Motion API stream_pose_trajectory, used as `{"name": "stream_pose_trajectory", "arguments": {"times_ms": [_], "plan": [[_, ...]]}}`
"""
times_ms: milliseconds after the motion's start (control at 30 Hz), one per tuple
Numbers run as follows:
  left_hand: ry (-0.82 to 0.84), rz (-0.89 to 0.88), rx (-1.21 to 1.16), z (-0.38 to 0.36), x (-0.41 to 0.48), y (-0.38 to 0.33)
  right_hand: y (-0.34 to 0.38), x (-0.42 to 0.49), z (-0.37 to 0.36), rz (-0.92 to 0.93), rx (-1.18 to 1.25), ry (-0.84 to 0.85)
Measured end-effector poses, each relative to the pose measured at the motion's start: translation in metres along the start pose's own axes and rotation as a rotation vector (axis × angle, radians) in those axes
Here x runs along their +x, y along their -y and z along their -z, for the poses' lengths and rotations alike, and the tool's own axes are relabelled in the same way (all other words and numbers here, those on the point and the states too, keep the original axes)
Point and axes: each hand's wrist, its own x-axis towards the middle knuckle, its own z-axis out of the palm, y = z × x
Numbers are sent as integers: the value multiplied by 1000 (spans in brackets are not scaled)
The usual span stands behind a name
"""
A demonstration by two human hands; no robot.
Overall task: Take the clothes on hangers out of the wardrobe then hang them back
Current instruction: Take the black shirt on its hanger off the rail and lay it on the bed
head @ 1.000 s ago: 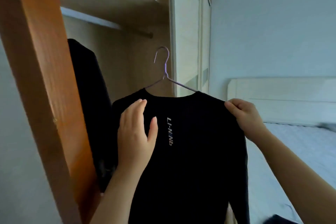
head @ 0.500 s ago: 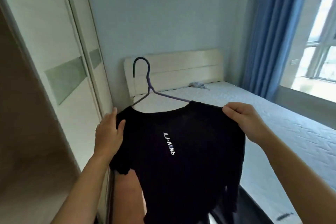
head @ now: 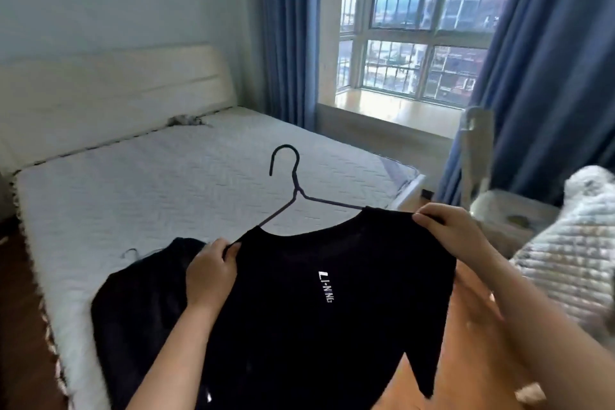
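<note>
The person's left hand (head: 209,271) and right hand (head: 449,230) each grip one shoulder of the black shirt (head: 332,326). The fingers are curled round the fabric, probably so that it hangs flat and cannot slide off its wire hanger (head: 293,190), whose hook rises between the two sets of fingers. Just below the left fingers, another dark garment (head: 133,309) lies on the bed (head: 166,183), likely where this one goes.
</note>
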Motion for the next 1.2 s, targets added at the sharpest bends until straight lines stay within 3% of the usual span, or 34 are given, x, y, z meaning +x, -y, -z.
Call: {"name": "stream_pose_trajectory", "arguments": {"times_ms": [233, 500, 867, 1200], "plan": [[248, 13, -82, -111, -44, -68, -124, -32, 62, -217, -241, -87], [348, 131, -200, -158, -7, -69, -185, 32, 42, -304, -310, -71], [231, 457, -213, -220, 125, 2, -212, 248, -71, -224, -393, 225], [155, 688, -128, -229, 174, 46, -229, 368, -176, -177, -337, 498]]}}
